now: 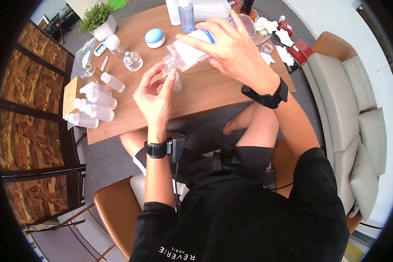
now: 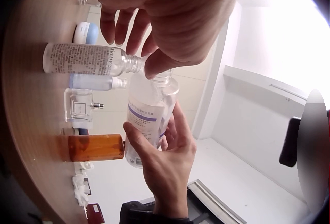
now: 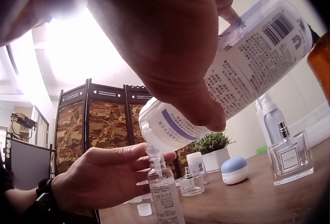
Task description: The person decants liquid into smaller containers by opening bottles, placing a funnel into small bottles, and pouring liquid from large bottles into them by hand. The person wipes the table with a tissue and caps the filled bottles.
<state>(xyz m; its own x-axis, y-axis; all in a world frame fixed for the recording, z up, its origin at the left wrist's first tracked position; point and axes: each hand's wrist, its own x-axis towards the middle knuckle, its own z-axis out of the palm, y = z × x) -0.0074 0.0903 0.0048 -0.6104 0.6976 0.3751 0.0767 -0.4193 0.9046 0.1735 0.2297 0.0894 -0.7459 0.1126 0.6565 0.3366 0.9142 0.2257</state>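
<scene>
My right hand (image 1: 233, 54) grips a large clear bottle (image 1: 190, 53) with a white and purple label, tilted with its neck down to the left. Below that neck a small clear bottle (image 3: 166, 203) with printed text stands upright on the table. Between the two mouths shows a small clear funnel-like piece (image 3: 154, 155). My left hand (image 1: 155, 98) is at this spot, thumb and index finger pinching the piece from either side. Its other fingers extend behind the small bottle's neck in the right wrist view.
Several pump bottles (image 1: 101, 112) line the table's left end. Behind the work are a glass perfume bottle (image 1: 133, 61), a blue-lidded jar (image 1: 155, 39) and a potted plant (image 1: 96, 19). An amber bottle (image 2: 97, 147) stands toward the right; crumpled tissues (image 1: 285, 56) lie farther right.
</scene>
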